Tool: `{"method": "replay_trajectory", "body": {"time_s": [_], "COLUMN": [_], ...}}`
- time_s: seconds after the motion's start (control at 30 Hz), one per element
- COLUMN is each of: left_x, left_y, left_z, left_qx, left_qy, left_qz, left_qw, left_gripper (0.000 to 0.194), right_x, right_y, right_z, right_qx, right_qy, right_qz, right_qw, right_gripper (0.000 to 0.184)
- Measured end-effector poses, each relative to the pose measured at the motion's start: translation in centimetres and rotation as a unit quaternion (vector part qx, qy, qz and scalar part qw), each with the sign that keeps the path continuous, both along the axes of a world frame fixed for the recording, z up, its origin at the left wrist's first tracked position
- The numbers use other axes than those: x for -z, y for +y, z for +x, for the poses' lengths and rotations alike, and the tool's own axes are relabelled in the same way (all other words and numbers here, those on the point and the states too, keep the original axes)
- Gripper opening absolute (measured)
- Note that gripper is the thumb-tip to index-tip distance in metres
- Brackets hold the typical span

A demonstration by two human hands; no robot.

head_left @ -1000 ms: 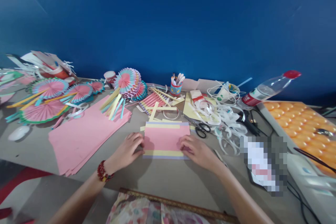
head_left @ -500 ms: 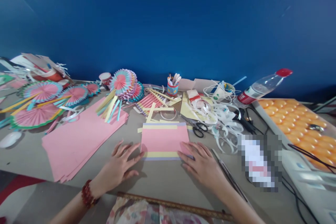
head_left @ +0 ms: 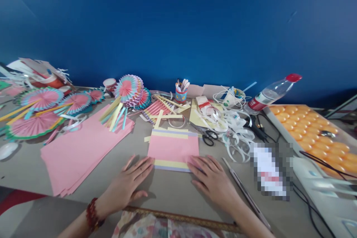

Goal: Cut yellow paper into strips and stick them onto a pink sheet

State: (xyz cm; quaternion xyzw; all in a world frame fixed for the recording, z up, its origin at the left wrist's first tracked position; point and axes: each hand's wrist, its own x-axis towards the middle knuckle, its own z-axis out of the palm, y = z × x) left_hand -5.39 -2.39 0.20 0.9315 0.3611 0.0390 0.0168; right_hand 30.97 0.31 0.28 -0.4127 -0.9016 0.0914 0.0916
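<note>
A pink paper sheet [head_left: 173, 148] with yellow and lilac strips along its near and far edges lies flat on the table. My left hand [head_left: 130, 178] rests at its near left corner, fingers stretched out and the tips touching the edge. On the near right corner lie the outstretched fingers of my right hand [head_left: 210, 178], covering that part of the sheet. Neither hand grips anything. Loose yellow strips [head_left: 158, 119] lie just beyond the sheet, and black-handled scissors [head_left: 209, 137] are to its right.
Pink paper stack [head_left: 83, 152] and pleated paper fans [head_left: 41, 100] occupy the left. Behind stands a pen cup [head_left: 181, 96]. White ribbon curls [head_left: 237, 134], a leaning bottle [head_left: 273, 95], a long metal tool [head_left: 247, 195] and an orange bumpy panel [head_left: 304, 126] are at right.
The view has shifted slightly. My left fingers have drawn closer together at the sheet's left corner; my right hand stays on the right corner.
</note>
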Motion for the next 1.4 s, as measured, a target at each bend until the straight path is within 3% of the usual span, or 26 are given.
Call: {"method": "replay_trajectory", "body": {"time_s": [0.13,0.33,0.5,0.57,0.7,0.9,1.03,1.1,1.3,1.4], "left_x": [-0.3,-0.9,-0.4,-0.3,-1.0,-2.8,-2.4,-2.1,-3.3,-3.9], "left_y": [0.2,1.2,2.3,2.5,2.9,4.1,5.4,5.8,6.4,6.6], "left_z": [0.5,3.2,4.0,4.0,4.6,9.4,11.7,11.6,9.6,9.0], "left_qx": [-0.031,-0.109,-0.113,-0.114,-0.122,-0.038,-0.043,-0.045,-0.108,-0.138], "left_qy": [-0.006,-0.064,-0.112,-0.115,-0.100,-0.124,-0.132,-0.155,-0.303,-0.333], "left_qz": [0.012,0.000,0.026,0.018,0.001,-0.006,0.006,-0.003,-0.056,-0.077], "left_qw": [0.999,0.992,0.987,0.987,0.987,0.992,0.990,0.987,0.945,0.930], "left_gripper": [0.055,0.037,0.024,0.022,0.026,0.051,0.026,0.013,0.013,0.014], "right_x": [-0.3,-0.9,-1.0,-0.7,0.0,-0.3,-1.6,-2.1,-1.1,-0.3], "right_y": [0.3,0.9,1.7,1.8,1.2,0.8,1.2,1.2,1.4,1.6], "right_z": [0.4,0.0,1.4,2.0,1.7,-1.5,-2.7,-2.8,-2.5,-2.5], "right_qx": [-0.006,0.017,0.125,0.160,0.161,0.171,0.162,0.152,0.161,0.170], "right_qy": [0.011,0.037,0.093,0.112,0.162,0.298,0.370,0.391,0.431,0.449], "right_qz": [0.024,0.091,0.118,0.101,0.013,-0.157,-0.215,-0.228,-0.197,-0.183], "right_qw": [1.000,0.995,0.981,0.976,0.973,0.926,0.889,0.879,0.866,0.858], "right_gripper": [0.053,0.054,0.063,0.059,0.039,0.050,0.053,0.052,0.028,0.035]}}
